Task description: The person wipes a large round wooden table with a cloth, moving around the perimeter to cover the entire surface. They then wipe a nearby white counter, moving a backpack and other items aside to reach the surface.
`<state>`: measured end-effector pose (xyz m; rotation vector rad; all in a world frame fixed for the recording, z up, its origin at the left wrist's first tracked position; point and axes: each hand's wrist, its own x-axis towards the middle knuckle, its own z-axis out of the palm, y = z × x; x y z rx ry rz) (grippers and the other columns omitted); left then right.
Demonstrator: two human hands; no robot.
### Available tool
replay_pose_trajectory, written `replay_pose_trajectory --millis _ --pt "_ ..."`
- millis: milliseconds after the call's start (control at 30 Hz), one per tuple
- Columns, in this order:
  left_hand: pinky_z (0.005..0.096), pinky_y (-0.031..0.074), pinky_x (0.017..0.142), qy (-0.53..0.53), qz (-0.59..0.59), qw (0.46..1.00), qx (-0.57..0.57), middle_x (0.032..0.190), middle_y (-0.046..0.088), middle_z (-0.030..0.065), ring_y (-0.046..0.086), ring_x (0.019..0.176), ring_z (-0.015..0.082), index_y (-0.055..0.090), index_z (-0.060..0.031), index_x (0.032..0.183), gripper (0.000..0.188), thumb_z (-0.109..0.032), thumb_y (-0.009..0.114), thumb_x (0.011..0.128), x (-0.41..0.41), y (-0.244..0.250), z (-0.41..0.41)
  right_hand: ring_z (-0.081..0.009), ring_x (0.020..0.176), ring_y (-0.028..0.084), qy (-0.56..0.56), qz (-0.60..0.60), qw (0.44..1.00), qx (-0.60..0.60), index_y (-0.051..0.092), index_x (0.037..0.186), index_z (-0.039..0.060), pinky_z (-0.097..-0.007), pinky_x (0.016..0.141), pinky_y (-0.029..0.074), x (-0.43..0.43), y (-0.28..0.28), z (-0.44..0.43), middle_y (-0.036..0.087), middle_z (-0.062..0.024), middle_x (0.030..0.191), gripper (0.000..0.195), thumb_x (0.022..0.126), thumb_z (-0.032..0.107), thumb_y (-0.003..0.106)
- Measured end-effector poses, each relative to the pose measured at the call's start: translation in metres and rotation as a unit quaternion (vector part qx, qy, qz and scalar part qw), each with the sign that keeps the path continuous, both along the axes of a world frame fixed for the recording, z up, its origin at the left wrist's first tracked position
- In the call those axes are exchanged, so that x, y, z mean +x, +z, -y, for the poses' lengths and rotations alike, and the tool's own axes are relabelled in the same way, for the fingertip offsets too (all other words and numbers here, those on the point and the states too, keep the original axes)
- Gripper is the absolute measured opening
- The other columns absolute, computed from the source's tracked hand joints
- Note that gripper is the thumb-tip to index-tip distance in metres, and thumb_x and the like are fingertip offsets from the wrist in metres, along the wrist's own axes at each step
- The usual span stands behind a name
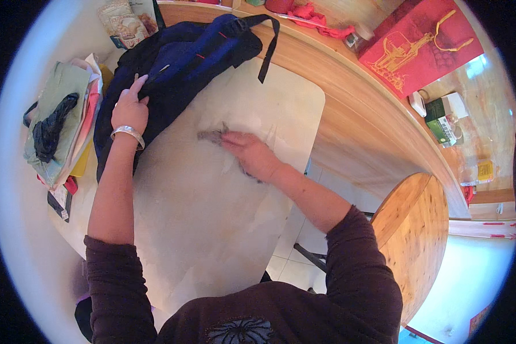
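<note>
A dark blue and black backpack [176,64] lies across the far left of a pale, marble-patterned table [198,241]. My left hand [130,109], with a silver bangle at the wrist, rests on the bag's near side, its index finger stretched out. A small, thin tan thing shows by the fingertips; whether the hand grips it or the fabric is unclear. Over the middle of the tabletop, my right hand [253,155] holds a greyish cloth [210,136]. Both are blurred, and part of the cloth is hidden under the palm.
Stacked bags [64,81] with a black plastic bag [53,127] on top stand at the left. Food packets [124,26] lie behind the backpack. A wooden cabinet top holds a red gift bag [421,47] and a green box [443,122]. A round wooden tabletop [413,232] stands at the right.
</note>
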<state>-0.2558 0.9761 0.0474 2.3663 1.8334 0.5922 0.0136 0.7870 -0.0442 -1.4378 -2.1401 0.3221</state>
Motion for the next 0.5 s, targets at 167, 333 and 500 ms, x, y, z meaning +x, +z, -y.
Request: replay_pose_trajectory --millis 167,333,500 --pt "0.0479 0.052 0.086 0.023 -0.013 0.999 -0.021 0.107 0.063 0.0161 0.064 0.101 0.038 0.052 -0.0334 0.141 0.058 -0.012 0.067 0.089 0.009 0.007 0.022 -0.0377 0.118 0.058 -0.204 0.07 0.959 0.183 0.063 0.128 0.0062 -0.0428 0.098 0.048 0.083 0.059 -0.035 0.061 -0.0198 0.126 0.047 0.082 0.012 0.074" --pt "0.0494 0.053 0.085 0.015 -0.024 1.0 0.005 0.107 0.063 0.0147 0.065 0.098 0.0384 0.052 -0.0335 0.14 0.058 -0.01 0.066 0.089 0.018 -0.001 0.034 -0.035 0.097 0.058 -0.442 0.113 0.827 0.329 0.067 0.121 0.0114 -0.0455 0.086 0.049 0.199 0.097 -0.077 0.063 -0.0138 0.109 0.045 0.078 0.017 0.078" --pt "0.0476 0.054 0.085 0.002 -0.024 0.999 0.031 0.116 0.062 0.0141 0.065 0.101 0.0371 0.055 -0.0331 0.137 0.051 -0.012 0.064 0.091 0.016 -0.01 0.034 -0.0321 0.093 0.059 -0.425 0.147 0.847 0.285 0.075 0.102 0.0138 -0.0427 0.084 0.049 0.228 0.103 -0.084 0.066 -0.0082 0.1 0.028 0.075 0.021 0.081"
